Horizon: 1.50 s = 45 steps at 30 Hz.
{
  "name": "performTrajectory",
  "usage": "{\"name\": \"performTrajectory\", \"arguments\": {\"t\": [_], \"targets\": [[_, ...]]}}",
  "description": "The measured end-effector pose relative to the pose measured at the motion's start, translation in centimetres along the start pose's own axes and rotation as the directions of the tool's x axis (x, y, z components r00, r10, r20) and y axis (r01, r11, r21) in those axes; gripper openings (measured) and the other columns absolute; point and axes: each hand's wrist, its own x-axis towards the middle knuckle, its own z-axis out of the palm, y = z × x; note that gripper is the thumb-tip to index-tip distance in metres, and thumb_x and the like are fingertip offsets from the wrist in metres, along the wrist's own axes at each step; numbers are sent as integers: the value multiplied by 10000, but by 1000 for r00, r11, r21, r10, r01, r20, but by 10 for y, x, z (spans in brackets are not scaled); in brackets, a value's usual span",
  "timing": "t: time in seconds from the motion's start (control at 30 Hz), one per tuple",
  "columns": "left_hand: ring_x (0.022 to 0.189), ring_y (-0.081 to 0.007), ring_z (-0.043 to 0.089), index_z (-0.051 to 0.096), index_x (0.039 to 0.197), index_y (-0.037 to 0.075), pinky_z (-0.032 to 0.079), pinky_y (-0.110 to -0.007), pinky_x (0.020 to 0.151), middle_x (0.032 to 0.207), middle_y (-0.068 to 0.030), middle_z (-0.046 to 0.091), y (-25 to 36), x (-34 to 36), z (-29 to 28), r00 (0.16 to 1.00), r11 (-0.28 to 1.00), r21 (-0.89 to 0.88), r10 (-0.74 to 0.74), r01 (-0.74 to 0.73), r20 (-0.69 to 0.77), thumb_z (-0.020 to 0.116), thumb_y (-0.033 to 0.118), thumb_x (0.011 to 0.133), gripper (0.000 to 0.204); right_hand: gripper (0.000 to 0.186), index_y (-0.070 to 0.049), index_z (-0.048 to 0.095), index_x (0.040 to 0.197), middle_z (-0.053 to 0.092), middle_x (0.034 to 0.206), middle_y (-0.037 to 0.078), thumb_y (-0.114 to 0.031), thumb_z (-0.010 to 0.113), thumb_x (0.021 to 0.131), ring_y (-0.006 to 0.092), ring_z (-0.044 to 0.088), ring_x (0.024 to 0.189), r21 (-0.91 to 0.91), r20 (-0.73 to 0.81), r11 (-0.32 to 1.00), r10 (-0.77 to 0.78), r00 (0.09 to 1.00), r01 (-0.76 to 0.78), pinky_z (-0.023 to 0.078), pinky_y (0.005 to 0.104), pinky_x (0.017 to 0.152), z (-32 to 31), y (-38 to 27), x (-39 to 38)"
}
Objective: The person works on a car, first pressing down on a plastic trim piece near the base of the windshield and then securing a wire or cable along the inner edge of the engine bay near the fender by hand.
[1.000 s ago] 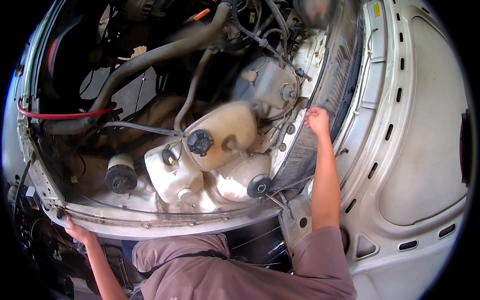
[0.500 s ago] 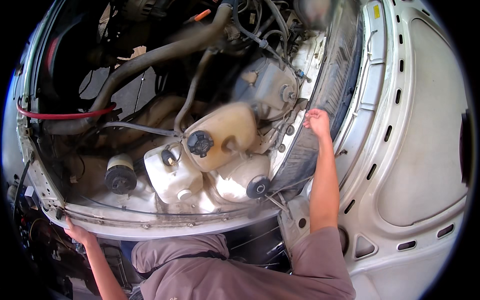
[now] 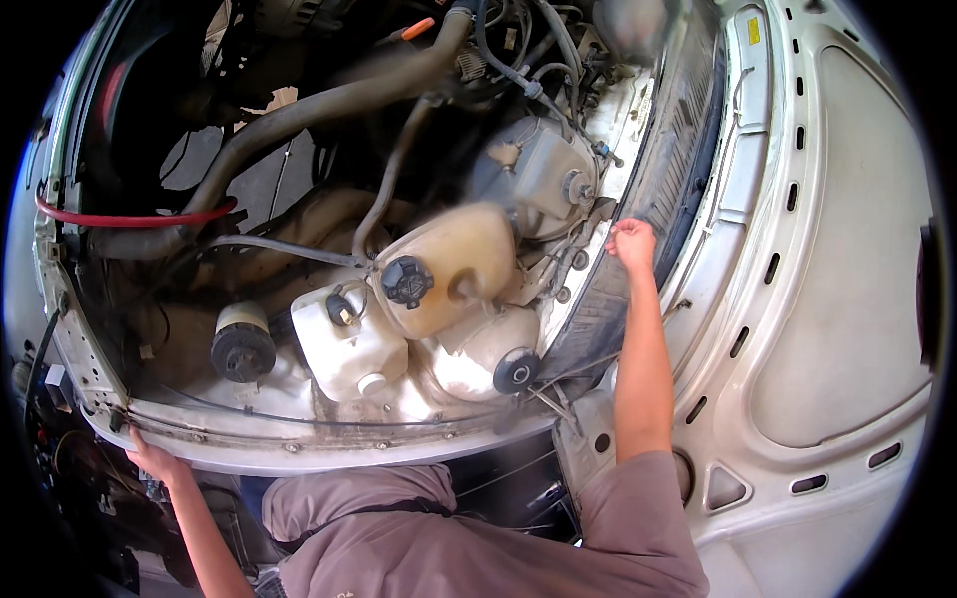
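My left hand (image 3: 155, 456) grips the front edge of the white car body (image 3: 259, 453) at lower left. Near the inner edge of the dark plastic cowl strip (image 3: 674, 120) at right, my right hand (image 3: 631, 241) has its fingers curled; whatever they may hold is too small to make out. Left of it are a yellowed tank with a black cap (image 3: 451, 261), a white reservoir (image 3: 344, 359), a rounded pale housing with a black centre (image 3: 474, 364) and a greyish tank (image 3: 538, 174). A black-capped cylinder (image 3: 242, 349) sits farther left.
The raised white panel with slots (image 3: 837, 249) fills the right side. A thick hose (image 3: 279, 120) crosses the dark engine bay, with a red hose (image 3: 130, 216) at left. Thin rods (image 3: 553, 399) lie beside my right forearm.
The view has shifted very slightly. Both hands stay in much the same places, my right fingers still curled and my left hand still on the body edge.
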Motion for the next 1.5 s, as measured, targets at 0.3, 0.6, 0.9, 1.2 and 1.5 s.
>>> {"name": "performTrajectory", "arguments": {"t": [0.3, 0.6, 0.9, 1.2, 1.5], "targets": [[1088, -304, 598, 469, 1288, -59, 500, -438, 950, 1288, -198, 558, -1, 3, -3, 998, 999, -15, -48, 48, -45, 625, 323, 939, 540, 71, 50, 651, 821, 677, 659, 123, 19, 591, 844, 181, 687, 554, 75, 96, 997, -27, 995, 20, 552, 293, 482, -3, -6, 2], [1074, -302, 604, 482, 1271, -59, 512, -434, 937, 1273, -198, 564, 11, -7, 6, 998, 999, 17, -45, 46, -48, 627, 321, 933, 529, 69, 53, 654, 858, 683, 736, 115, -1, 615, 872, 192, 691, 570, -22, 86, 998, 66, 994, -65, 563, 300, 488, -5, -19, -2], [1032, -283, 625, 527, 1257, -88, 525, -421, 904, 1224, -186, 605, -7, 4, 3, 999, 997, -62, 38, -39, -16, 609, 245, 946, 463, 79, 49, 664, 847, 683, 725, 119, 26, 591, 866, 213, 714, 594, -57, 43, 998, -15, 999, 18, 570, 305, 481, 3, -21, -11], [1041, -291, 634, 514, 1270, -86, 528, -418, 913, 1220, -197, 607, 13, -11, 10, 999, 1000, -30, -11, 10, -47, 603, 258, 942, 485, 65, 37, 663, 829, 679, 703, 117, -8, 635, 866, 225, 716, 600, -16, 137, 1000, 19, 990, -17, 569, 302, 479, -1, -15, 5], [1079, -312, 620, 456, 1335, -72, 519, -423, 953, 1279, -208, 579, 16, -14, 9, 1000, 999, -53, -1, 0, -17, 615, 252, 929, 543, 227, 39, 668, 1015, 714, 761, 94, -98, 746, 852, 144, 640, 535, 109, -374, 982, -105, 921, 156, 498, 268, 506, 20, 41, -131]]}}
